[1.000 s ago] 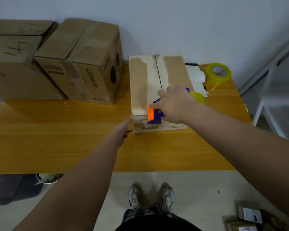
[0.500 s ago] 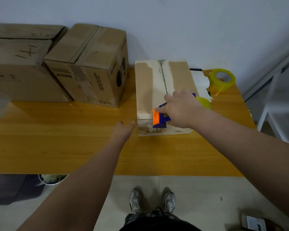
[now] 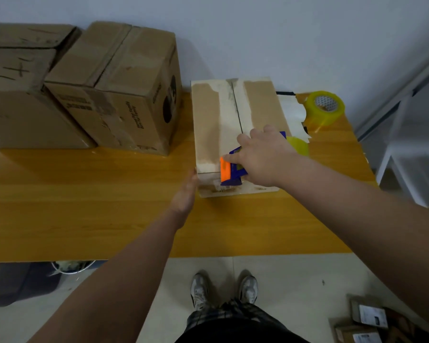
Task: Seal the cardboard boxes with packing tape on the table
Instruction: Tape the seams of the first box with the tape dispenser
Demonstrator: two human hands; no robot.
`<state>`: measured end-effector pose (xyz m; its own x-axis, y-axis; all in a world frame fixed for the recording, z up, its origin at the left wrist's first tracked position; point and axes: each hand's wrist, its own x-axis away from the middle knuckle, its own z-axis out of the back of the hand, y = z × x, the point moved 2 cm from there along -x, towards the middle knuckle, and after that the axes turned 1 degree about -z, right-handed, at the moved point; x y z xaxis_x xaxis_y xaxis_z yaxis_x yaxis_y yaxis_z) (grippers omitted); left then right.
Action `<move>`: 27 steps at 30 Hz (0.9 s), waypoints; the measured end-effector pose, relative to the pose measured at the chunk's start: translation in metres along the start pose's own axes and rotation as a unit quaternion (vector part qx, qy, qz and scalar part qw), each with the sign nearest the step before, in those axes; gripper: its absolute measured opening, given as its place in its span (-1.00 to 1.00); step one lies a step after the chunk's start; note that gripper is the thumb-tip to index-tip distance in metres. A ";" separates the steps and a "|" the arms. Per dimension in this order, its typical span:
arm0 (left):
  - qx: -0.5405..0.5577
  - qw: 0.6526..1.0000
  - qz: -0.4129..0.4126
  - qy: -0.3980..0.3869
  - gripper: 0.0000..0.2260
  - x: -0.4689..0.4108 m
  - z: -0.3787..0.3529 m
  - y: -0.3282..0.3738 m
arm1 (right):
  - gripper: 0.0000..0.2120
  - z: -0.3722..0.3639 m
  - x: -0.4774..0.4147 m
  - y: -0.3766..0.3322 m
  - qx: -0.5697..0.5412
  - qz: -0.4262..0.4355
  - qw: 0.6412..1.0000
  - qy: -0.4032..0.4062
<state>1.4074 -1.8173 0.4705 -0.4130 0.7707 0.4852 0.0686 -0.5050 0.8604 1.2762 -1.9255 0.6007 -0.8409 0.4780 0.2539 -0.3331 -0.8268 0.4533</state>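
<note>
One change: left hand (image 3: 185,191), released and flat, now braces the box (image 3: 206,120) at its 7 o'clock corner; right hand (image 3: 260,157) grasps tape dispenser (image 3: 229,170); sealing pass judged imminent.

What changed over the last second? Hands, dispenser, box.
The left hand moved slightly in to the near-left corner of the small box; its straight fingers now lie against that side. The right hand keeps its grip on the tape dispenser at the near end of the box top, barely moved. The large boxes and tape roll stayed put.
</note>
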 end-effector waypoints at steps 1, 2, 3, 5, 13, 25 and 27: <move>-0.100 0.991 -0.091 0.020 -0.49 -0.005 0.008 0.000 | -0.52 0.000 0.000 0.000 -0.003 0.003 1.000 -0.002; -0.205 0.961 -0.180 0.039 -0.36 -0.012 0.016 0.001 | -0.52 0.000 -0.001 0.000 -0.004 0.004 1.000 -0.004; -0.311 0.917 -0.247 0.041 -0.25 -0.017 0.024 0.006 | -0.53 0.001 -0.001 0.001 -0.005 0.006 1.000 -0.006; -0.479 0.812 -0.333 0.028 -0.18 -0.024 0.031 0.015 | -0.53 0.002 -0.002 0.003 -0.008 0.011 1.000 -0.009; -0.617 0.688 -0.382 0.011 -0.13 -0.046 0.024 0.038 | -0.52 0.007 -0.006 0.008 -0.020 0.021 1.000 -0.012; -0.506 0.684 -0.524 -0.037 -0.57 -0.028 0.018 0.043 | -0.56 0.009 -0.014 0.016 -0.058 0.022 0.997 -0.034; -0.505 0.682 -0.528 -0.028 -0.58 -0.026 0.017 0.041 | -0.57 0.010 -0.014 0.015 -0.059 0.017 0.998 -0.035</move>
<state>1.4365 -1.8511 0.4957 0.2891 0.9111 -0.2938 -0.9127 0.3549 0.2024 1.2867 -1.9420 0.6125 -0.8218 0.4651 0.3290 -0.3559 -0.8700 0.3412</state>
